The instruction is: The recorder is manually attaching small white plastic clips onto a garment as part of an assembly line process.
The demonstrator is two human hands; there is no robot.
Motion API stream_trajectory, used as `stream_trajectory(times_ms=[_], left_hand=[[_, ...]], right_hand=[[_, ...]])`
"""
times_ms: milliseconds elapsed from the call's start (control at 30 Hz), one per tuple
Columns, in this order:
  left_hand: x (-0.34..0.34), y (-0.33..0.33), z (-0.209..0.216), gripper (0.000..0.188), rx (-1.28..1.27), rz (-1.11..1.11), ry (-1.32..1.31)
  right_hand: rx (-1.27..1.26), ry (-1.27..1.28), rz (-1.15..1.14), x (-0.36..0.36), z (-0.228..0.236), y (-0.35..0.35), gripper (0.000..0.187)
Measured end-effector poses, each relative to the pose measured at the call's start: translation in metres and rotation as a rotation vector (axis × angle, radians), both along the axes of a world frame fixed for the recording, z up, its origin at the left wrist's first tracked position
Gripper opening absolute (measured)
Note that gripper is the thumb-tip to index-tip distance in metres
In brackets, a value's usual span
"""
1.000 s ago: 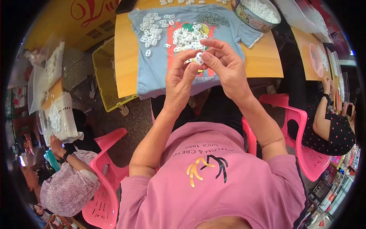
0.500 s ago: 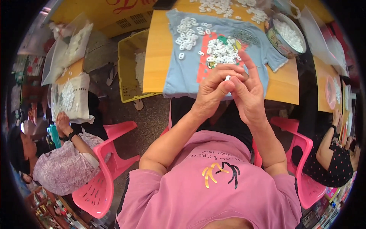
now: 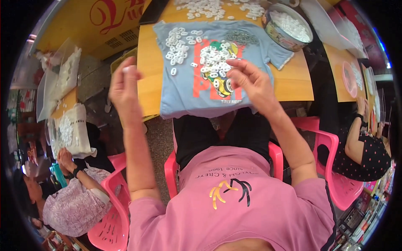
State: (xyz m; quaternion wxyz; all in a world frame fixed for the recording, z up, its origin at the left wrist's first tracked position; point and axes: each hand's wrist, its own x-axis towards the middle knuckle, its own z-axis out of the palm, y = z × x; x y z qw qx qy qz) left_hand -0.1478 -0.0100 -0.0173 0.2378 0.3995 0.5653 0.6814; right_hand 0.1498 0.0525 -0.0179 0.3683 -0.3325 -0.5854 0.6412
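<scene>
Over on the left, well away from the piles, the left hand [image 3: 125,90] is raised past the edge of the table [image 3: 293,90], blurred, with a small white piece [image 3: 129,70] seemingly pinched between thumb and fingertips. The right hand [image 3: 253,85] is held above the blue shirt [image 3: 176,94], its thumb and index finger parted, its other fingers curled; nothing can be seen gripped in it. Just beside those fingertips is the middle pile [image 3: 215,57] of white two-holed pieces, heaped over the shirt's printed picture; whether it is being touched cannot be told.

To the left on the same shirt, a second pile [image 3: 178,46] is spread, with one single piece [image 3: 173,72] lying just below it. A heap of small grey bits [image 3: 243,37] is gathered near the shirt's far right, and next to it a round tin [image 3: 279,37] is filled with white pieces. More loose pieces [image 3: 205,8] are scattered along the far side. Pink chairs are occupied on either side, by a person in a patterned top [image 3: 75,201] at left and another in dotted black [image 3: 366,157] at right.
</scene>
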Motion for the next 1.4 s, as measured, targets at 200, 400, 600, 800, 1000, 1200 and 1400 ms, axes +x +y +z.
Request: stream_trajectory(times_ms=[200,400,600,800,1000,1200,1400], left_hand=[[-0.142,0.005,-0.053,0.052,-0.208,0.298,0.388],[-0.087,0.003,-0.048,0.053,-0.234,0.224,0.398],[0.012,-0.003,-0.023,0.033,-0.040,-0.027,0.392],[0.089,0.004,-0.014,0.024,-0.040,-0.271,0.443],[0.126,0.040,-0.029,0.021,0.089,-0.421,0.674],[0.138,0.065,-0.027,0.014,0.136,-0.491,1.243],[0.141,0.080,-0.018,0.013,0.151,-0.578,1.426]], right_hand=[[0.436,-0.457,-0.327,0.042,-0.014,0.061,0.021],[0.725,-0.812,-0.298,0.046,-0.022,0.088,0.017],[0.894,-0.909,-0.195,0.030,-0.026,0.101,0.018],[1.077,-1.055,-0.146,0.027,-0.031,0.111,0.014],[1.160,-1.094,-0.105,0.031,-0.026,0.110,0.016],[0.897,-0.808,-0.133,0.044,-0.018,0.101,0.014],[1.028,-0.539,-0.233,0.052,-0.018,0.075,0.017]])
